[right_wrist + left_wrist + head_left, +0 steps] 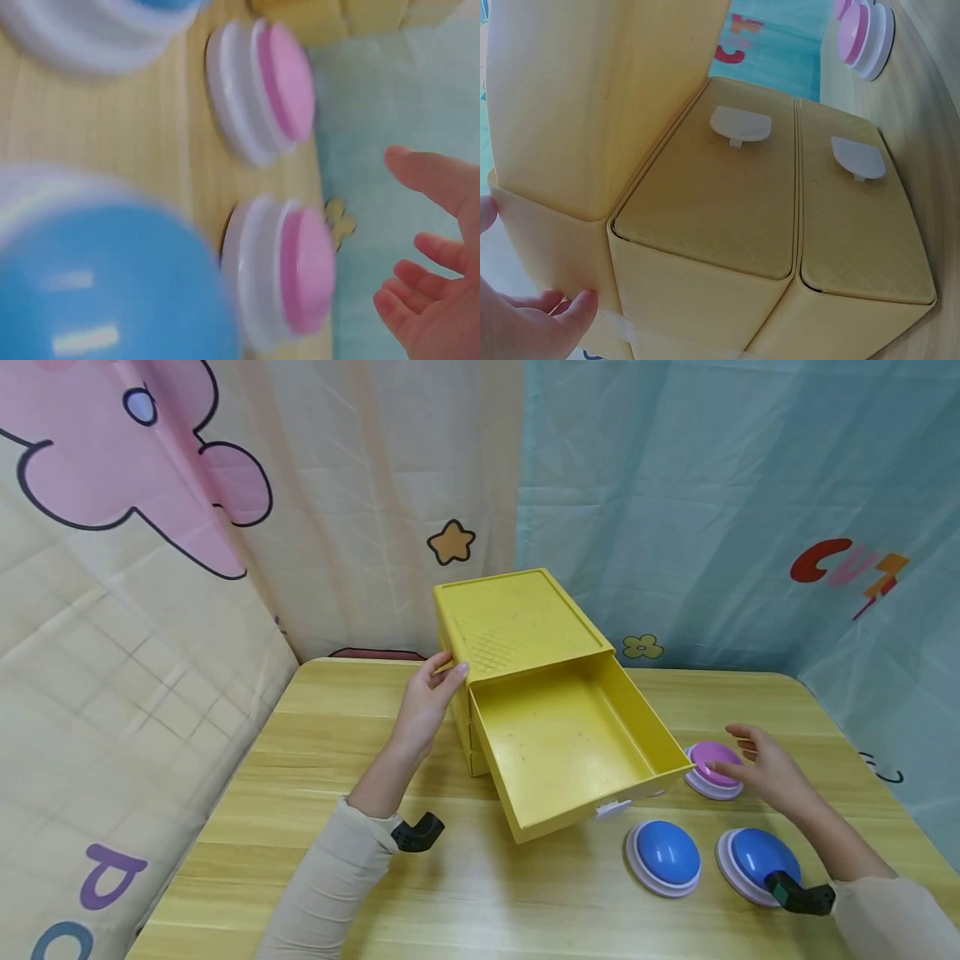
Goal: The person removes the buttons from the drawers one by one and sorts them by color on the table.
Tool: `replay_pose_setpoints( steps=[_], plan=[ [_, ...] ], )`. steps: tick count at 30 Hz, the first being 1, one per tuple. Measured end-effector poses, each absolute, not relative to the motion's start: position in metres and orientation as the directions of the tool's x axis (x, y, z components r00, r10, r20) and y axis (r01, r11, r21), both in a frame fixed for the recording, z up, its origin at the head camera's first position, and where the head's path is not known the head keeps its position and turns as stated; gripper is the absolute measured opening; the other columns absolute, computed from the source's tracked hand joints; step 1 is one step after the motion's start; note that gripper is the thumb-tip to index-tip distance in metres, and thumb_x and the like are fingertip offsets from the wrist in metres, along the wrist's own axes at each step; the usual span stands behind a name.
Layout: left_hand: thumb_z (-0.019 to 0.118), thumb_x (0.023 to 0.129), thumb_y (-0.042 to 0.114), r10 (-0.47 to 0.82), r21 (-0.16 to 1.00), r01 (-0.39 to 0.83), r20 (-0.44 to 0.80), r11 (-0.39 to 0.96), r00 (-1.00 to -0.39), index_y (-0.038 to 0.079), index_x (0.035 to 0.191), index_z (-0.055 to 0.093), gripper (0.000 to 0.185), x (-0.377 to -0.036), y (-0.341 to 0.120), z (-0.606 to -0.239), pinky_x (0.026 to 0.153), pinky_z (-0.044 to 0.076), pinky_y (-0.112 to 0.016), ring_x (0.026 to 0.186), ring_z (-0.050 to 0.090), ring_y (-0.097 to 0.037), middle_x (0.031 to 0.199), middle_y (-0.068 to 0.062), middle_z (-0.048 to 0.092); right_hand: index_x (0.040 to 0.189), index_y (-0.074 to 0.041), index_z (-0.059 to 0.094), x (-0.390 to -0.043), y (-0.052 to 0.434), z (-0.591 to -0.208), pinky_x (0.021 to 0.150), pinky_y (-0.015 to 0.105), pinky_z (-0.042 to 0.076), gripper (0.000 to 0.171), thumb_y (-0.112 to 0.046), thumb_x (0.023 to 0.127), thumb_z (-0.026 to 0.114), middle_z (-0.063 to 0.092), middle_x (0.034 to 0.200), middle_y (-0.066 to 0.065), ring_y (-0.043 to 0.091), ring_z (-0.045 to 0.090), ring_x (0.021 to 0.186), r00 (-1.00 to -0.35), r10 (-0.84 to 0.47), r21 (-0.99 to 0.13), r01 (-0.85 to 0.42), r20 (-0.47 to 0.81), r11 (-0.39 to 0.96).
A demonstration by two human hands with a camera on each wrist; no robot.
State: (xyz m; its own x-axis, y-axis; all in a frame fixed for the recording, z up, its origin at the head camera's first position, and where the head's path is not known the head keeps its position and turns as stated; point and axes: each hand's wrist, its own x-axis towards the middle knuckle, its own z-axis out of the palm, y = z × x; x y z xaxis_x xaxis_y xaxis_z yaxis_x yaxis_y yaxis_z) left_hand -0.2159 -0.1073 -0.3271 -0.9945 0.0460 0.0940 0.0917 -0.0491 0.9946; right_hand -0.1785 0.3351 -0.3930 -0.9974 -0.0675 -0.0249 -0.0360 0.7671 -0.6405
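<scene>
A yellow drawer cabinet (pixel 525 618) stands on the table, its top drawer (pixel 562 735) pulled far out and angled down toward the front. My left hand (pixel 427 702) grips the cabinet's upper left edge, thumb on top and fingers against the side (pixel 555 262). Two lower drawers (pixel 720 195) are pushed in, each with a white handle (pixel 741 124). Close over a pink push button (pixel 716 762) on a white base, my right hand (pixel 768 772) hovers with fingers spread and nothing held. The right wrist view shows a second pink button (pixel 289 79).
Two blue dome buttons, one nearer the cabinet (pixel 667 853) and one under the right wrist (pixel 761 853), sit on the wooden table (pixel 292 827). Printed curtains (pixel 675 510) hang close behind the table and along its sides.
</scene>
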Motion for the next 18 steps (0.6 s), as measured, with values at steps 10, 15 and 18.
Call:
replay_pose_setpoints(
  steps=[10, 15, 18],
  plan=[
    [0.058, 0.088, 0.031, 0.046, 0.994, 0.105, 0.107, -0.037, -0.993, 0.004, 0.135, 0.034, 0.059, -0.217, -0.107, -0.328, 0.096, 0.032, -0.038, 0.112, 0.043, -0.021, 0.123, -0.012, 0.045, 0.123, 0.008, 0.038, -0.131, 0.289, -0.375, 0.073, 0.007, 0.04, 0.045, -0.007, 0.086, 0.06, 0.049, 0.112, 0.006, 0.003, 0.052, 0.094, -0.957, -0.027, -0.793, -0.254, 0.288, 0.554],
    [0.057, 0.088, 0.032, 0.049, 0.994, 0.109, 0.11, -0.034, -0.993, 0.004, 0.136, 0.034, 0.06, -0.216, -0.107, -0.328, 0.097, 0.031, -0.038, 0.113, 0.043, -0.021, 0.124, -0.012, 0.043, 0.115, 0.009, 0.045, -0.106, 0.27, -0.384, 0.073, 0.015, 0.045, 0.034, 0.011, 0.083, 0.056, 0.058, 0.104, 0.001, 0.005, 0.057, 0.092, -0.938, -0.031, -0.906, -0.341, 0.344, 0.252],
    [0.057, 0.089, 0.032, 0.048, 0.993, 0.113, 0.115, -0.037, -0.992, 0.004, 0.136, 0.033, 0.059, -0.216, -0.107, -0.328, 0.097, 0.031, -0.038, 0.113, 0.042, -0.021, 0.125, -0.012, 0.043, 0.113, 0.012, 0.045, -0.094, 0.256, -0.386, 0.075, 0.018, 0.046, 0.033, 0.017, 0.081, 0.053, 0.06, 0.103, 0.003, 0.01, 0.058, 0.093, -0.934, -0.053, -0.929, -0.356, 0.352, 0.099]
  ],
)
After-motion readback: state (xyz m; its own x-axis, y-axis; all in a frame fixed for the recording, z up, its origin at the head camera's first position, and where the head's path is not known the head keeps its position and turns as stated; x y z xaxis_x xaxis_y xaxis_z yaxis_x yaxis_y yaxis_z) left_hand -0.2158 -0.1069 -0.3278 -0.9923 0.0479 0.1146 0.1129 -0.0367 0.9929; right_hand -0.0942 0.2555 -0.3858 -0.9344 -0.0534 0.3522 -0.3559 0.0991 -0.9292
